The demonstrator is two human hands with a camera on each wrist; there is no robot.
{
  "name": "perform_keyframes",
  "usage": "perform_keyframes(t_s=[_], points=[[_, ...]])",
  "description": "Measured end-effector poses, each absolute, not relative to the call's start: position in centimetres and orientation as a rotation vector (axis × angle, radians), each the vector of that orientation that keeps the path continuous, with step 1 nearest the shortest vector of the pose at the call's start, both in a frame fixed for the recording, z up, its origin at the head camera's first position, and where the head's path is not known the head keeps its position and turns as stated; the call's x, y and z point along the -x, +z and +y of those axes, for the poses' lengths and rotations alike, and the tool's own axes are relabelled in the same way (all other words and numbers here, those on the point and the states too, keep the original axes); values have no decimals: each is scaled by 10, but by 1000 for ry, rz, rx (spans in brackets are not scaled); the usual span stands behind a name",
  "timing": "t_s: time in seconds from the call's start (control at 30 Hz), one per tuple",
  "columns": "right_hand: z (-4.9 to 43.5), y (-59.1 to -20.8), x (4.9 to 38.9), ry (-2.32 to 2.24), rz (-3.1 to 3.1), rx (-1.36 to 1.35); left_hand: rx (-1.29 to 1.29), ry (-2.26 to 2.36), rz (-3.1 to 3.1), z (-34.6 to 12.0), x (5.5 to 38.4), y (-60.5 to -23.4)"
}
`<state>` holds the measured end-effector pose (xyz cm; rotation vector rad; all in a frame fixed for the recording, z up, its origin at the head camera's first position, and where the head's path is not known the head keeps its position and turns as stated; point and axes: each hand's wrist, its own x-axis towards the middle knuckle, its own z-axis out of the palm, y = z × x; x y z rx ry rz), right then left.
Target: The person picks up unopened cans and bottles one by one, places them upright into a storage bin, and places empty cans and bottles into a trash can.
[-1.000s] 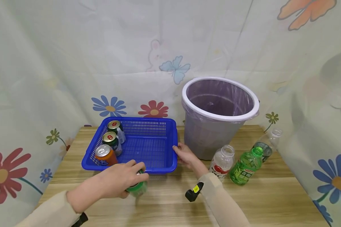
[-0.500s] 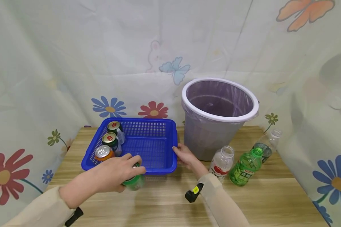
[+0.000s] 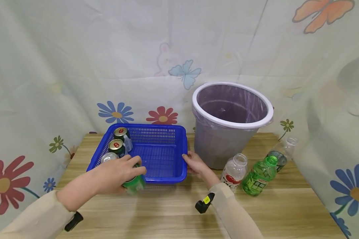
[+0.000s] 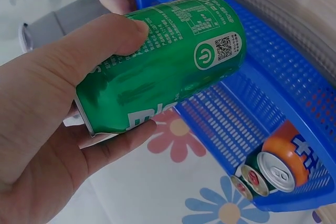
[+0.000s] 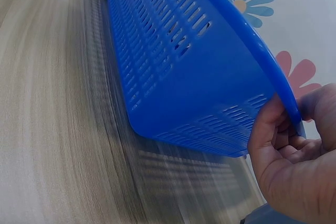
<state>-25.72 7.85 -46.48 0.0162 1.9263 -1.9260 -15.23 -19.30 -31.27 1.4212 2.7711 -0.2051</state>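
My left hand (image 3: 118, 173) grips a green drink can (image 4: 163, 61), thumb on one side and fingers on the other, over the front rim of a blue plastic basket (image 3: 164, 179). With thumb and curled fingers, my right hand (image 5: 299, 156) pinches the basket's right rim. Along the basket's left side stand two dark green cans with gold tops, the rear can (image 3: 121, 132) and the middle can (image 3: 116, 146). An orange can (image 4: 286, 156) stands in front of them; in the head view my left hand hides most of it.
Behind and right of the basket stands a grey bin (image 3: 221, 142) with a white rim and a clear liner. On the right of the wooden table (image 3: 179, 212) are a clear bottle with a red label (image 3: 234, 172), a green bottle (image 3: 259, 176) and another clear bottle (image 3: 282, 152).
The left hand has carried the green can leftward and slightly up, from front of the basket's middle toward its front left. The right hand keeps its grip on the rim.
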Motion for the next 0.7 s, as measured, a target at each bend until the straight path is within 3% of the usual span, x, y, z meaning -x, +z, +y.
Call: perform_keyframes(t_s=[0.7], points=[[78, -464, 256, -1925, 1929, -21, -1227, -180, 2832, -208, 182, -311]])
